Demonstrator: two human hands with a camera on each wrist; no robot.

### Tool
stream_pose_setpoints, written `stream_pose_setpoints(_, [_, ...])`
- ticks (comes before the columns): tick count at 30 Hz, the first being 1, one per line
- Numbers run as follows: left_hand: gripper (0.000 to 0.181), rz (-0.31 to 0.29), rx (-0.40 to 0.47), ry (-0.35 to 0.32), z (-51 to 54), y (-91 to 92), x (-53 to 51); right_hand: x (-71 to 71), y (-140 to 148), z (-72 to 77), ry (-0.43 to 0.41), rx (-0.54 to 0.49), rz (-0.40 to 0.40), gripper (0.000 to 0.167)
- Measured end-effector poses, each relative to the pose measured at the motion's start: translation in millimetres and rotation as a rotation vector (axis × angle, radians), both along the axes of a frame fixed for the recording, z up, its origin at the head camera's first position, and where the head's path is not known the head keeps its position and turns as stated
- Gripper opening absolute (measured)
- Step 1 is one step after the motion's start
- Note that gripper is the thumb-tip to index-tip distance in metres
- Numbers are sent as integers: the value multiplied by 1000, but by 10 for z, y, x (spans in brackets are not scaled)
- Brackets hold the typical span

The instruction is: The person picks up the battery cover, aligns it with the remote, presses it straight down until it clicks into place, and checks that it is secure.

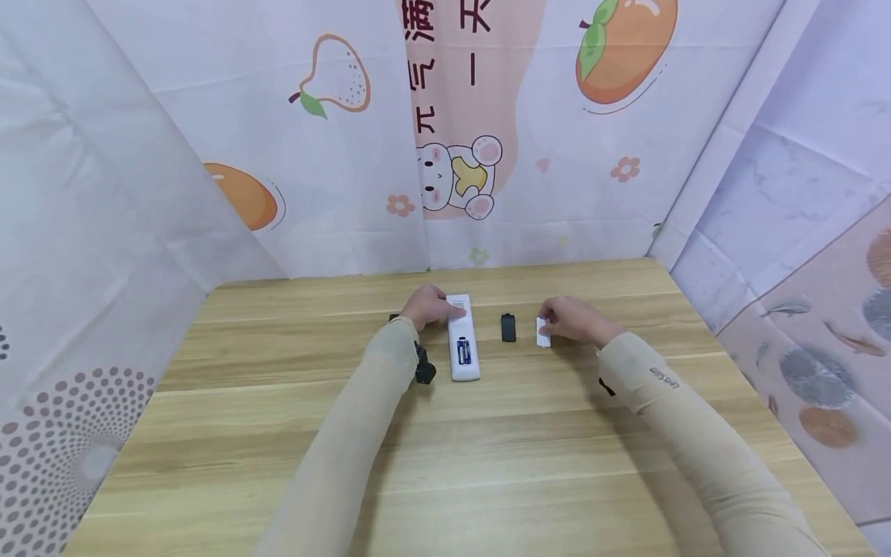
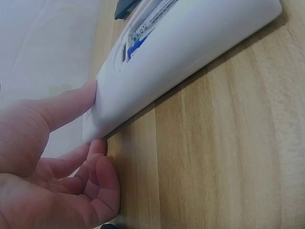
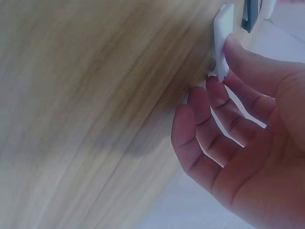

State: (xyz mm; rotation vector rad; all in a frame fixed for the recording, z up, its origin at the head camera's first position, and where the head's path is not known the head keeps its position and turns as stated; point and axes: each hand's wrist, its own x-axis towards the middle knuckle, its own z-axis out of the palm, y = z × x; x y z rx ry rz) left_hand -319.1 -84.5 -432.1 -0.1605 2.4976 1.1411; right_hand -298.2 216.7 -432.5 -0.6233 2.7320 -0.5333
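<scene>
Beige sleeves (image 1: 337,456) nearest me cross the wood-grain table (image 1: 501,472). My left hand (image 1: 425,306) pinches the far end of the white remote control (image 1: 458,327), lying back-up toward the table's rear. Batteries (image 1: 464,353) are already seated; the bay (image 2: 124,52), still uncovered, looks like what's left. My right hand (image 1: 574,319) pinches the white battery cover (image 1: 543,340); between lies a black cover (image 1: 508,328).

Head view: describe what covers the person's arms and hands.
The left sleeve and right sleeve are long and pale beige; the right carries small dark lettering near its cuff. The left hand and right hand wear no gloves. A black device shows at the left wrist, a small black piece at the right.
</scene>
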Motion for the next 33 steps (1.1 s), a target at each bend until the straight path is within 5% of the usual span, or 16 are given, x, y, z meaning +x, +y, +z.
stream_pose_setpoints(33, [66, 15, 14, -31, -15, 7, -29, 6, 16, 26, -63, -18, -45, 29])
